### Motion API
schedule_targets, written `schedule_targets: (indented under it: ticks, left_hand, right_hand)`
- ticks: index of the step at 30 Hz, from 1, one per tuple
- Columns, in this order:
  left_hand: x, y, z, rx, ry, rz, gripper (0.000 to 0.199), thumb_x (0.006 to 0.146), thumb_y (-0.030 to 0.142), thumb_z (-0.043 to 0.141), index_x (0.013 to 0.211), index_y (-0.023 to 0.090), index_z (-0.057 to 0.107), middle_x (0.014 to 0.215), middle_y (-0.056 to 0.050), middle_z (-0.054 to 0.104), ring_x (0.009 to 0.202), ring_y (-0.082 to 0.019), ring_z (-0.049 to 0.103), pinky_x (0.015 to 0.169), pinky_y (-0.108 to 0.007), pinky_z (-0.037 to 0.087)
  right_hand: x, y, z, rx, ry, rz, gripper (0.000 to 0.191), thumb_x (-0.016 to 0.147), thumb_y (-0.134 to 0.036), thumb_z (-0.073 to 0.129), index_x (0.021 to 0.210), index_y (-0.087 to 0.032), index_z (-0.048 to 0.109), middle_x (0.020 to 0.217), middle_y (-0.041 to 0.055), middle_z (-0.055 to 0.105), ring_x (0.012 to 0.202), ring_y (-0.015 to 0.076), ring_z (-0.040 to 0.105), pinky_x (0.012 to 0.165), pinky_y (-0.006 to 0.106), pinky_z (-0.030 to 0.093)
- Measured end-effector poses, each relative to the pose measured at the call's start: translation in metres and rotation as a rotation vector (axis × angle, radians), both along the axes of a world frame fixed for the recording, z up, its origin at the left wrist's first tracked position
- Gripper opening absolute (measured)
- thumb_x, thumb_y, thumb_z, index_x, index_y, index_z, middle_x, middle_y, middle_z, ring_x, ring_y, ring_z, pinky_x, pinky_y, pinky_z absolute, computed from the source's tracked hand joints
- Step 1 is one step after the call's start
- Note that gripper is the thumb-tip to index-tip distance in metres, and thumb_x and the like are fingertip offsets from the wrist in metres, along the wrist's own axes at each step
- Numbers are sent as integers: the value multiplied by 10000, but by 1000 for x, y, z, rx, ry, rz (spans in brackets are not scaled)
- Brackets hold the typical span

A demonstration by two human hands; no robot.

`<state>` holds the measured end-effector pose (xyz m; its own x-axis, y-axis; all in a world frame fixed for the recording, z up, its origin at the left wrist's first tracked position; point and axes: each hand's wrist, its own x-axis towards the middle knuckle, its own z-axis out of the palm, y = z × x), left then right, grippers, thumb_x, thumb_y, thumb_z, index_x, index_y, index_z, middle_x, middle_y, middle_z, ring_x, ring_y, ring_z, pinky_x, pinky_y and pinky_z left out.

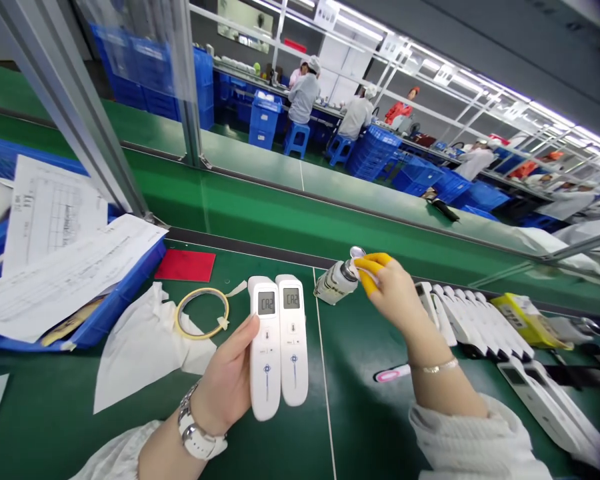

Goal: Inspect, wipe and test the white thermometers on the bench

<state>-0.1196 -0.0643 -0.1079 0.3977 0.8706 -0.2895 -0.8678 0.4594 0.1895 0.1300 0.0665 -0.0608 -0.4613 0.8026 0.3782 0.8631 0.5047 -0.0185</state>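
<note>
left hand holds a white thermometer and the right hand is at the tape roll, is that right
Not quite: the head view shows the right hand at the bottle, not the tape roll. The left hand does hold a white thermometer.

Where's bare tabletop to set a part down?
Main free patch: green tabletop right of the two thermometers, below the bottle, left of the pink-ended item. Smaller: left of the white cloth, below the blue bin. Crowded: right side, with white devices and yellow box; also around the tape roll.
</note>
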Motion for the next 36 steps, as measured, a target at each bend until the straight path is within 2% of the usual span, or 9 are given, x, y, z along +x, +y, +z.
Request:
schedule_targets:
  ticks: [4, 10, 15, 18, 20, 22, 26, 32, 36]
  left_hand:
    - [-2, 0, -1, 17, -27, 4, 569, 878, 357, 461, 1398, 237, 263, 1329, -140, 488, 1279, -321, 371, 1060, -550, 258]
    - [-3, -1, -2, 64, -50, -3, 532, 883, 371, 447, 1376, 227, 310, 1322, -142, 494, 1253, -332, 403, 1050, -554, 263]
    - [-2, 0, -3, 84, -51, -1, 480, 885, 367, 442, 1338, 218, 380, 1289, -119, 530, 1217, -316, 450, 1049, -515, 277]
    - [-2, 0, 0, 59, -29, 8, 506, 866, 368, 476, 1335, 202, 379, 1252, -124, 559, 1197, -310, 473, 1047, -501, 279]
    - [-1, 1, 3, 48, -5, 7, 538, 851, 382, 495, 1331, 168, 379, 1234, -148, 568, 1175, -322, 490, 1040, -507, 282]
    - [-2, 1, 5, 55, 13, 3, 542, 851, 390, 491, 1323, 145, 385, 1241, -164, 558, 1168, -326, 495, 1037, -505, 285]
    - [-1, 0, 3, 63, 19, 16, 502, 867, 387, 467, 1304, 147, 409, 1254, -147, 551, 1185, -301, 484, 1045, -464, 294]
    - [3, 1, -4, 47, 2, 35, 465, 873, 390, 463, 1283, 170, 445, 1218, -111, 582, 1192, -283, 479, 1026, -437, 332]
    - [3, 1, -4, 61, -29, 21, 456, 875, 384, 461, 1272, 159, 461, 1238, -112, 567, 1203, -281, 467, 1017, -420, 349]
  right_hand:
    - [-4, -10, -10, -30, -54, -24, 374, 846, -355, 535, 1127, -123, 619, 1087, 164, 557, 954, 312, 569, 822, 464, 497]
    - [2, -4, -19, 75, 68, -28, 264, 853, -319, 528, 986, -145, 676, 1042, 144, 588, 887, 282, 592, 813, 438, 501]
    - [-16, -42, -3, 121, 223, 18, 132, 828, -244, 565, 920, -179, 633, 888, 96, 653, 806, 266, 619, 724, 409, 515]
    - [-45, -87, 9, -129, 359, 258, 271, 802, -170, 610, 1066, -203, 558, 894, 67, 628, 737, 204, 602, 633, 328, 520]
    - [-66, -109, 9, -257, 387, 478, 290, 800, -75, 579, 1062, -198, 551, 900, 69, 603, 747, 187, 577, 618, 311, 505]
    - [-82, -121, 3, -325, 405, 577, 292, 791, -27, 563, 1033, -190, 557, 897, 75, 588, 757, 190, 549, 616, 322, 485]
    - [-95, -122, -6, -394, 343, 580, 249, 794, -48, 582, 1001, -187, 575, 900, 81, 593, 763, 201, 513, 637, 353, 435]
    - [-96, -118, -3, -287, 270, 519, 159, 818, -81, 569, 940, -182, 590, 864, 71, 611, 718, 191, 497, 660, 371, 345]
    - [-97, -117, -3, -364, 204, 551, 152, 808, -79, 574, 925, -174, 591, 812, 58, 598, 702, 183, 493, 657, 365, 316]
